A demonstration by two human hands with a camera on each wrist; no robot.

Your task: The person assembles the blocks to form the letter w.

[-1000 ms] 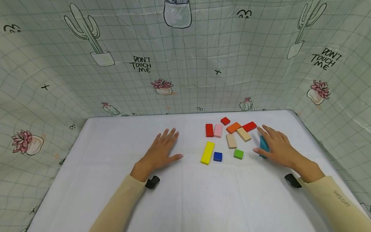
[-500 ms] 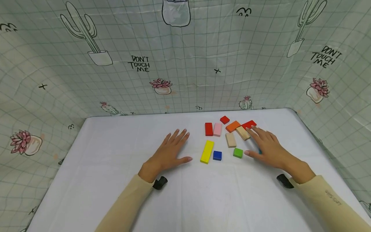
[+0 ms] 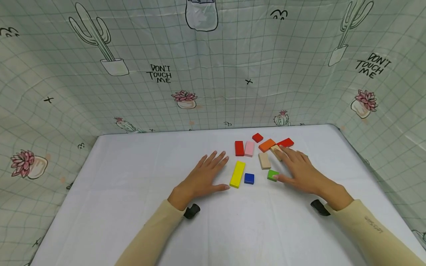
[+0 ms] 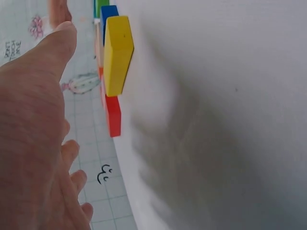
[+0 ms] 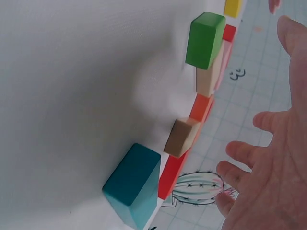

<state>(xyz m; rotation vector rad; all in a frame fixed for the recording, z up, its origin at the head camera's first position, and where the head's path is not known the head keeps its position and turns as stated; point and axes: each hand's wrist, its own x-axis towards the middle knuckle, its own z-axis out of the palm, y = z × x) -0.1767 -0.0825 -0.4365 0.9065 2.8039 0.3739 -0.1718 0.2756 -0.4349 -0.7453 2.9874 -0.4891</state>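
My left hand (image 3: 201, 181) hovers palm down, fingers spread, just left of a long yellow block (image 3: 237, 174). Its shadow falls on the white cloth in the left wrist view. Over the right side of the blocks hangs my right hand (image 3: 303, 173), holding nothing. Its thumb overlaps a green block (image 3: 271, 175) in the head view, and its fingers partly cover a wooden block (image 3: 275, 150). A teal block (image 5: 132, 182) stands below that hand in the right wrist view but is hidden from the head view. Between the hands lie a blue block (image 3: 249, 178) and another wooden block (image 3: 264, 161).
Farther back lie a red block (image 3: 239, 148), a pink block (image 3: 249, 149), a small red block (image 3: 257, 137), an orange block (image 3: 267, 145) and another red block (image 3: 286, 142). A patterned curtain (image 3: 219, 74) rises behind the white table (image 3: 139, 159).
Both hands have moved inward: the left hand rightward to beside the yellow block, the right hand leftward, covering the teal block in the head view. The blocks have stayed in place.
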